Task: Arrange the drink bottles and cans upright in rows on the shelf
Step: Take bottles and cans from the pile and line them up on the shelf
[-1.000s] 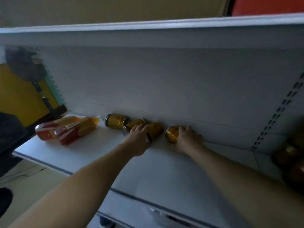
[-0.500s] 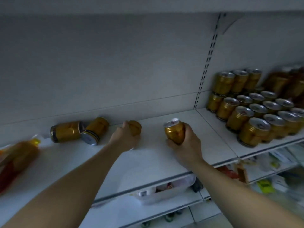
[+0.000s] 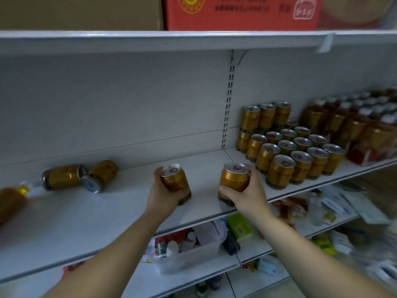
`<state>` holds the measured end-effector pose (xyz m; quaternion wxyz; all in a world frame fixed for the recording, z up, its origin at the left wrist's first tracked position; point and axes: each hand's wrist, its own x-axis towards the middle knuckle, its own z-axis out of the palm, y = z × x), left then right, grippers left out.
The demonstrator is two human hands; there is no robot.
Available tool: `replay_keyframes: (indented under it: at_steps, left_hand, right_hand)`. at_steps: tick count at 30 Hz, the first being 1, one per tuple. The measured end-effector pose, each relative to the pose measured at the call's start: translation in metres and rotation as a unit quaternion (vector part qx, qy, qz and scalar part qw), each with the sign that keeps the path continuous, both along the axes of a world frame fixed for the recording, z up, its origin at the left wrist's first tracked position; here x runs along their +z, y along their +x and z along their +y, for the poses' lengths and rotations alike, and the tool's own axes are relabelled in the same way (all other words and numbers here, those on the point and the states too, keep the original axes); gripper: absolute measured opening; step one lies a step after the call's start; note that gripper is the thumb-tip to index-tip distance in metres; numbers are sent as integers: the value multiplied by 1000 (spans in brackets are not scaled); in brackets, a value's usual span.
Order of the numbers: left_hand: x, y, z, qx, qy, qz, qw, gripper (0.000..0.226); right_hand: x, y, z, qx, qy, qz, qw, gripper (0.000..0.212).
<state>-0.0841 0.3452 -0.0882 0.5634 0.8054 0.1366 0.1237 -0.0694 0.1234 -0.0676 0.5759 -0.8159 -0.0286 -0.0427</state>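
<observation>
Two gold cans are being held over the white shelf (image 3: 103,224) in the head view, one in each hand. The left hand (image 3: 162,198) is gripping the left can (image 3: 175,181) from its left side and from below, with the fingers curling round the lower body. This can is leaning: its long axis is running from 5 o'clock to 11 o'clock, and its silver lid is pointing toward 11 o'clock. The right hand (image 3: 250,195) is wrapping round the right can (image 3: 235,178), closing on it from both sides. That can is standing almost vertical, with its lid pointing to 12 o'clock. Its base is sitting close to the front edge of the shelf, but I cannot tell whether it is touching the board.

At 9 o'clock from the hands, two fallen cans (image 3: 64,177) are lying on their sides near the back wall and seem to be touching each other. One is lying with its axis from 9 to 3 o'clock; the other is pointing its end toward 7 o'clock. Further toward 9 o'clock a blurred bottle (image 3: 10,203) is lying flat, its cap toward 3 o'clock.

At 2 o'clock the upright cans (image 3: 279,171) are standing in rows, lids up, with some stacked at the back. Just beside them the bottle packs (image 3: 354,130) are standing. A red carton (image 3: 240,14) is sitting at 12 o'clock on the top board, and a plastic bin (image 3: 189,258) is sitting at 6 o'clock on the lower shelf.
</observation>
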Motion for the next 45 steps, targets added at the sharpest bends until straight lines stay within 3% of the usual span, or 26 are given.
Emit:
replay_keyframes:
  at_steps: [4,11,14,20,30,33,38,43,45]
  left_hand:
    - [34,7,-82,-32,-42,-53,997,88]
    - [76,40,-207,-90,-32,-98,990,81]
    - [84,55,-234,-86,-10,-113,990,76]
    - [85,108,-244,-86,42,-97,991,84]
    - [59,215,-227,-27,49,-37,998,87]
    - [49,227,-231,-26,38,-42,998,85]
    - [30,237,-242,-5,60,-39,997,102]
    - [30,233,-253,14,-19,-2,1000,97]
    - [26,233,-264,44,-1,19,999,99]
  right_hand:
    - [27,-2,-70,-68,72,-52,994,62]
    - [58,20,-193,-117,54,-90,988,71]
    - [68,31,-227,-104,53,-87,989,62]
    - [74,76,-255,-93,60,-78,991,62]
    - [62,206,-247,-51,23,-66,996,74]
    - [56,239,-247,-37,17,-57,998,75]
    - [49,297,-252,-7,1,-67,998,72]
    - [45,343,-255,59,6,-84,995,65]
    - [39,360,-259,71,-4,-100,992,62]
